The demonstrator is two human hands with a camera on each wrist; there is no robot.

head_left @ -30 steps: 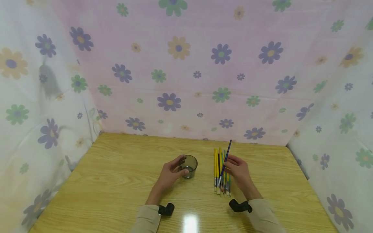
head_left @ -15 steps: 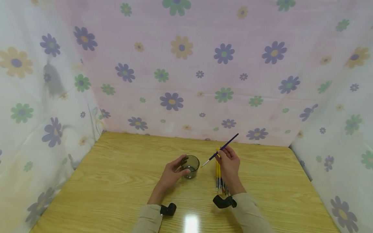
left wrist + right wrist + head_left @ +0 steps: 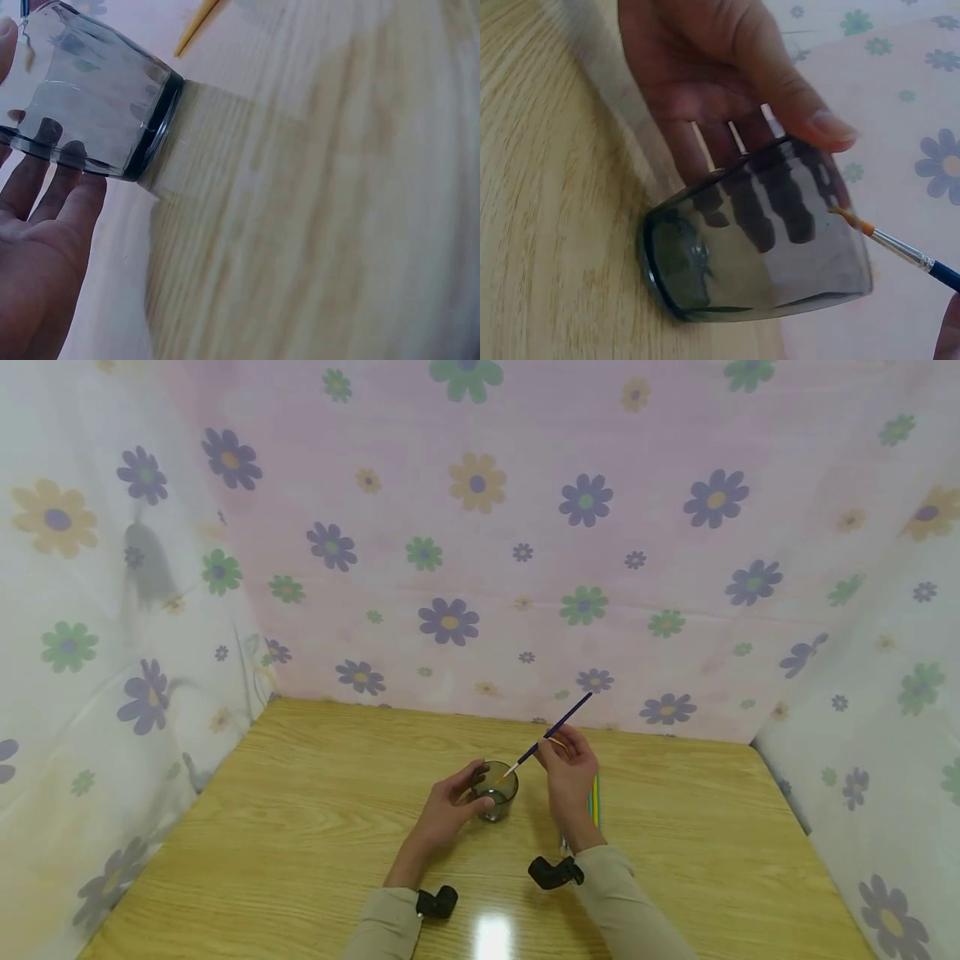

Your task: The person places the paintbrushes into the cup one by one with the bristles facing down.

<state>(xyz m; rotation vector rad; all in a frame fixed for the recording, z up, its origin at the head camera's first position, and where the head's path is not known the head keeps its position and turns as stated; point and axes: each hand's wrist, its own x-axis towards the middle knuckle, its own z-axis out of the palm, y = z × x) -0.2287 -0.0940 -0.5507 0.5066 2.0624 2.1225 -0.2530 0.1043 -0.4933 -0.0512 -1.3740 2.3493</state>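
A smoky clear drinking glass stands on the wooden table. My left hand holds it from the left, thumb at the near side and fingers round the far side; those fingers show through the wall in the right wrist view. Between thumb and fingers, my right hand pinches a paintbrush with a dark blue handle. The brush slants down to the left, and its orange-brown bristles are at the glass's mouth, just inside the rim.
Several other paintbrushes, yellow and green ones among them, lie bundled on the table, mostly hidden under my right hand and wrist. Flower-printed cloth walls the table at the back and both sides.
My right hand has lifted the blue paintbrush off the bundle and carried it left, tilting it until its bristles reached the glass. My left hand keeps its hold on the glass.
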